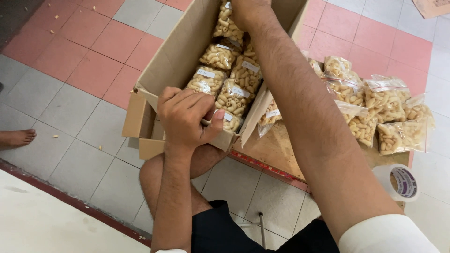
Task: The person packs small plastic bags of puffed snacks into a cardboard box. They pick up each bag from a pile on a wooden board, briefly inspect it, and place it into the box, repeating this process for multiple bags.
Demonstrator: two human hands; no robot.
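At the bottom of the frame my knees sit over the grey floor tiles, and just above them my left hand [187, 117] is curled tight around the near edge of the cardboard box [173, 61], fingers folded together over the rim with the thumb pressed against the front wall. To the lower right a roll of clear tape [398, 182] lies beside my right forearm, next to a wooden board [272, 150] that carries a loose heap of snack packets [379, 112], clear bags filled with pale, curled pieces. Inside the box, in the middle of the frame, more of the same labelled packets [225, 79] lie packed in rows. Further up, at the top centre, my right hand [248, 11] reaches deep into the box among the packets; its fingers are cut off by the frame edge, so I cannot tell whether they are closed on anything. At the far left edge, another person's bare foot [16, 138] rests on the tiles.
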